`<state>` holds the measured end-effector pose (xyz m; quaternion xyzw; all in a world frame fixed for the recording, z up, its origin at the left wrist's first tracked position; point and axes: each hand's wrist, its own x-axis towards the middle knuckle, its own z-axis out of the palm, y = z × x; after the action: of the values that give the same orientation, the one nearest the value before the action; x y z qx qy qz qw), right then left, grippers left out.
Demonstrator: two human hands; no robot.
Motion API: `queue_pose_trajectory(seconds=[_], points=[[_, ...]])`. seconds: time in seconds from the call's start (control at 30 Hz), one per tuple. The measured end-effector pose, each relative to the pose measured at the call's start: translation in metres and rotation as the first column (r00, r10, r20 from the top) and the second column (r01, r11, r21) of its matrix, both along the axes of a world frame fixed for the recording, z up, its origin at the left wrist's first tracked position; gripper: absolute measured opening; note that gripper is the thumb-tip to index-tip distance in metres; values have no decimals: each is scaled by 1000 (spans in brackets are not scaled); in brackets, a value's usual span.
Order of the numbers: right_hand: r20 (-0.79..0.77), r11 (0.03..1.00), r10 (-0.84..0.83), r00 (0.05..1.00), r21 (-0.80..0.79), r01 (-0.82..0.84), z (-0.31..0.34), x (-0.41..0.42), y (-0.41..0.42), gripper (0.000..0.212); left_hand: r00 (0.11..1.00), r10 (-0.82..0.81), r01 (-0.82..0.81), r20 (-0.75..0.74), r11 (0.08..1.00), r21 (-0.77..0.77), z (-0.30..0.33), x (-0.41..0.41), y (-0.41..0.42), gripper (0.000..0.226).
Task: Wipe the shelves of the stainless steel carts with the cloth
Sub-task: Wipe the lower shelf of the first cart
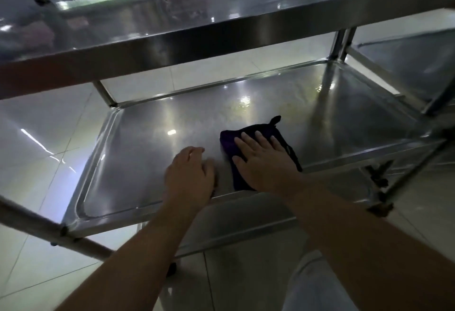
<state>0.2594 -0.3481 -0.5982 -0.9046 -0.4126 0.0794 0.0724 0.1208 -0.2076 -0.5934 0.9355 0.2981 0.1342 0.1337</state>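
A stainless steel cart fills the view. Its middle shelf [152, 123] is a shiny tray with a raised rim. A dark purple cloth [230, 139] lies folded on that shelf near the front edge. My right hand [264, 160] presses flat on the cloth with straight, spread fingers. Just left of the cloth, my left hand [189, 175] rests on the bare shelf with its fingers loosely curled and holds nothing. The top shelf [172, 40] hangs above and in front of both hands.
A second steel cart [406, 64] stands close on the right. The cart's upright posts [104, 94] rise at the shelf corners. A lower shelf [234, 224] shows beneath my arms. Pale glossy floor tiles [37, 138] surround the carts.
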Motion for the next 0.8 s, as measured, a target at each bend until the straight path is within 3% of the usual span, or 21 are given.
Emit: queue_pose_trajectory(seconds=[0.2,0.33,0.47,0.53,0.6,0.7,0.8], points=[[-17,1000,-18,1000,7,18,3,40,-48,62,996,-18,17,-86,1000,-10,-15,5,5,64],[8,990,-100,995,-95,101,10,94,-114,71,994,-19,18,-104,1000,-9,-14,4,5,74],[19,949,-299,954,-96,300,13,159,-176,63,992,-36,39,-120,999,18,-12,3,3,61],[34,909,-394,918,-129,395,13,188,-200,75,991,-31,36,-131,999,30,-13,3,4,54],[60,878,-450,891,-152,454,12,209,-209,84,988,-30,36,-150,999,36,-15,3,5,55],[28,833,-542,840,-111,541,11,222,-204,63,986,-33,41,-165,998,49,-15,4,5,57],[-18,834,-548,836,-89,545,13,218,-175,63,986,-31,41,-162,998,58,-13,6,1,63]])
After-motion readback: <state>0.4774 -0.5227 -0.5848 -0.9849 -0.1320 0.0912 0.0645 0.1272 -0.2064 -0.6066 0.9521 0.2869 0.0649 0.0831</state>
